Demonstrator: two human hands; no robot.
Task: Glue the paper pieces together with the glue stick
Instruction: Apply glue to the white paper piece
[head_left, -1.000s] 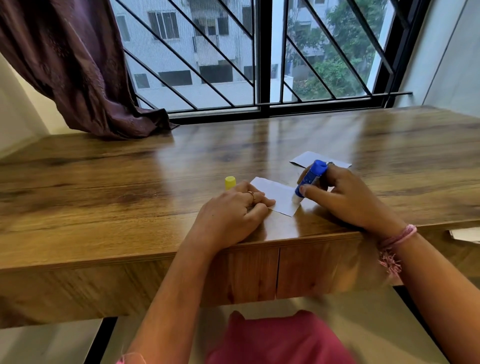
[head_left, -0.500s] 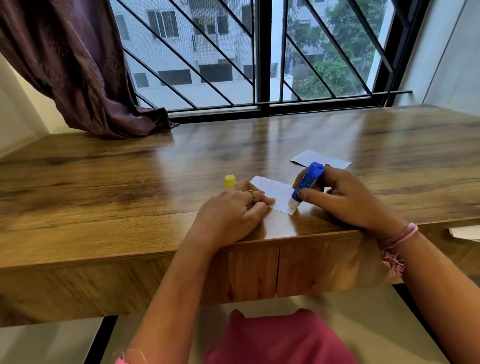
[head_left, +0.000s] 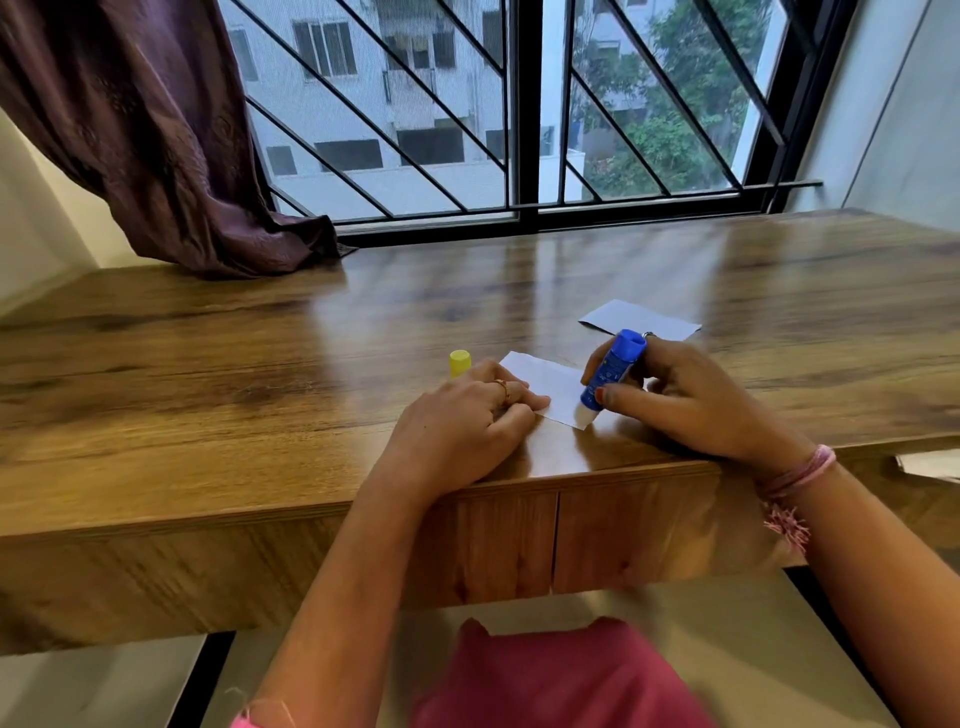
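Right hand (head_left: 691, 400) grips the glue stick (head_left: 613, 371), spreading glue near the paper piece (head_left: 545, 387)'s front corner, I think; left hand (head_left: 467, 421) presses flat, loosely curled. Next I'd need the second piece (head_left: 639, 319).

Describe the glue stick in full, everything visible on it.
The glue stick is a blue plastic tube with small pale print on its side, uncapped, its white glue tip pressed down on the near right corner of the white paper piece. It leans, flat blue base up and away from the person. The right hand grips it round the barrel, thumb near the lower end. A yellow cap, probably its own, stands apart beyond the left hand.
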